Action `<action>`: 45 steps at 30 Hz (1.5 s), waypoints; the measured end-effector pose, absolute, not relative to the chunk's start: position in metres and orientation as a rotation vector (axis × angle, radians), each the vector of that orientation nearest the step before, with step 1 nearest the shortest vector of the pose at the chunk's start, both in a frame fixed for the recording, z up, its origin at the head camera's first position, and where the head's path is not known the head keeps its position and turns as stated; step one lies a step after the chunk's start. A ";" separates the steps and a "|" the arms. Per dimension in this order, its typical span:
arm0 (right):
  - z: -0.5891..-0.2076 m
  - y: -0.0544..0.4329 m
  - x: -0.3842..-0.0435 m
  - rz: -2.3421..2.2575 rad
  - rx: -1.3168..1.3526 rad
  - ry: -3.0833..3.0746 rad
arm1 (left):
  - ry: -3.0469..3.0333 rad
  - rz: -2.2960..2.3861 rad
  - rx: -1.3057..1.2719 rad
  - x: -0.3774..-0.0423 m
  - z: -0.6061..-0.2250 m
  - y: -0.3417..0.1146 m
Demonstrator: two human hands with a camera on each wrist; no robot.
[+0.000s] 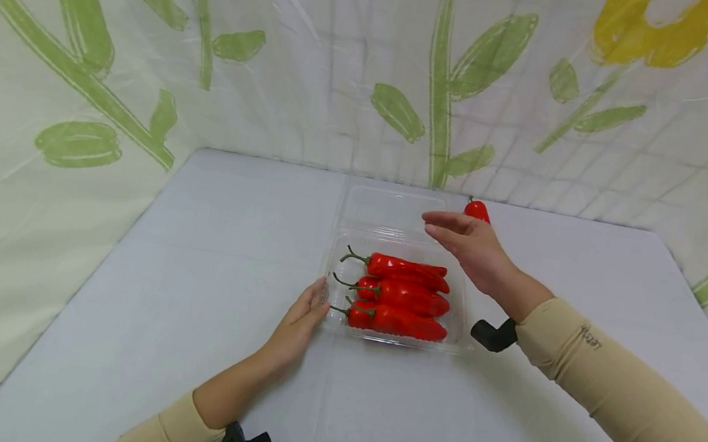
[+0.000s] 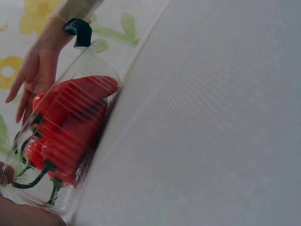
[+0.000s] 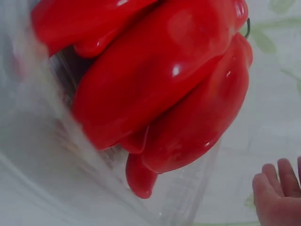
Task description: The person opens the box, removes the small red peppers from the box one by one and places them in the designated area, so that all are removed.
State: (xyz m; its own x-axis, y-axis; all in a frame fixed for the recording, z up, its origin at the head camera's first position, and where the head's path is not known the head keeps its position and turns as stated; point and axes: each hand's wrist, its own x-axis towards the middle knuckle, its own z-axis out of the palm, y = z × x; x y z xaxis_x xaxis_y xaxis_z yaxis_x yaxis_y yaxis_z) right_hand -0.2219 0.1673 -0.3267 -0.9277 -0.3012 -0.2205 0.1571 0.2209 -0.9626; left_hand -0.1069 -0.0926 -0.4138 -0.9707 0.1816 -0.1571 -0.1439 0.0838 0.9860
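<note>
A clear plastic clamshell box (image 1: 460, 333) stands with its lid (image 1: 388, 209) folded back behind it. Several red peppers (image 1: 411, 297) with green stems lie side by side in the base, stems to the left. My left hand (image 1: 300, 320) holds the box's left end, and its digits show at the lower left corner of the left wrist view. Over the right side of the box and lid hovers my right hand (image 1: 470, 251), fingers extended and nothing held. Another red pepper (image 1: 477, 209) lies just behind it, partly hidden by the hand.
A white-covered table (image 1: 229, 237) supports the box. Behind it hangs a pale curtain (image 1: 315, 102) painted with yellow flowers and green leaves. Each wrist bears a black camera mount (image 1: 494, 334).
</note>
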 end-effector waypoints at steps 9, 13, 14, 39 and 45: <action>-0.327 0.165 -0.219 -1.566 -0.204 2.210 | 2.123 1.985 0.045 -0.107 -0.414 -0.092; -0.330 0.161 -0.219 -1.445 -0.316 2.286 | 2.124 1.989 0.038 -0.107 -0.414 -0.092; -0.331 0.159 -0.218 -1.411 -0.354 2.301 | 2.124 1.989 0.036 -0.107 -0.414 -0.092; -0.334 0.129 -0.214 -1.073 -0.539 2.353 | 2.148 1.992 0.072 -0.105 -0.413 -0.092; -0.336 0.132 -0.220 -1.000 -0.518 2.389 | 2.144 1.979 0.048 -0.106 -0.412 -0.093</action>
